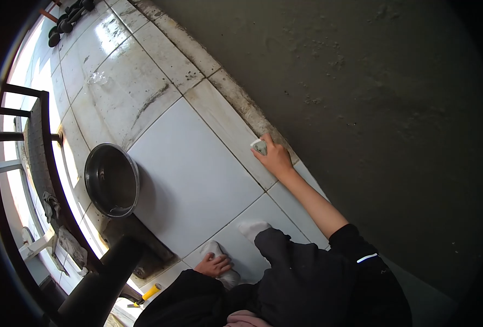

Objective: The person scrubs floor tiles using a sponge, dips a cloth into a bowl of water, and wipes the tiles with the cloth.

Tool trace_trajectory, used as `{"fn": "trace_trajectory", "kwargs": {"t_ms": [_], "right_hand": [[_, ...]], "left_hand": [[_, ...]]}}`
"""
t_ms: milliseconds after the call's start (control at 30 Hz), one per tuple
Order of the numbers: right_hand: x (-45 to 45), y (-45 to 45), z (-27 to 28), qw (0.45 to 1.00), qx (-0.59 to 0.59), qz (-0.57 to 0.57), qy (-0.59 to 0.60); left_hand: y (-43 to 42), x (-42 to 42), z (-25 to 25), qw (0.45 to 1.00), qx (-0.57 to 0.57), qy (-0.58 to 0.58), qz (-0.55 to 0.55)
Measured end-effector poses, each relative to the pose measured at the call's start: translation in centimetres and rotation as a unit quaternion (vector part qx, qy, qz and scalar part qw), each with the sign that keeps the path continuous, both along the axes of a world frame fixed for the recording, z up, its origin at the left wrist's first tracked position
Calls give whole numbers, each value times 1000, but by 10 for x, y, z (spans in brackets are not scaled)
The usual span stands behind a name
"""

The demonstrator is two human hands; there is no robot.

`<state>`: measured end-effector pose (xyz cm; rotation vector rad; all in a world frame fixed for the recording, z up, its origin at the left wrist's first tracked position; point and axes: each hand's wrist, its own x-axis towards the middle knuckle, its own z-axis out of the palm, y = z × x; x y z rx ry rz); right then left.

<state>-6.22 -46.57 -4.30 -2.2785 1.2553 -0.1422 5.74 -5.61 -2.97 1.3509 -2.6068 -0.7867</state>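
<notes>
My right hand (pixel 276 158) grips a small white-and-green scrubbing pad (pixel 259 146) and presses it on the dirty tile strip (pixel 219 122) beside the raised floor's edge. My left hand (pixel 214 265) rests on my light sock (pixel 230 279), fingers bent over the foot; nothing else shows in it. Between the two hands and further forward lies a large clean white tile (pixel 195 163). A round metal basin (pixel 111 180) with dark contents stands to the left of that tile.
A dark metal-framed chair or rack (pixel 45 158) with rags stands at the left. A yellow-handled tool (pixel 151 291) lies at lower left. Dumbbells (pixel 67 23) sit at the far upper left. Grey, wet-looking cement (pixel 372 109) covers the right side.
</notes>
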Motion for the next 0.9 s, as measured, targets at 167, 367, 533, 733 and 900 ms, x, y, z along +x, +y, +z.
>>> {"fn": "trace_trajectory", "kwargs": {"t_ms": [167,367,533,733,900], "right_hand": [[102,-54,-7,1000,5,13,22],[74,-41,0,999,41,-7,35],[-43,35,23,995,76,-41,46],[-10,17,9,999,26,-34,-9],[105,-50,-14,1000,1,-13,-28]], "left_hand": [[2,-2,2,1000,3,-20,9],[6,-2,2,999,-20,-32,18],[10,-5,-1,999,-26,-28,28],[23,-13,-2,998,-4,-51,42],[18,-12,2,998,-1,-51,37]]}}
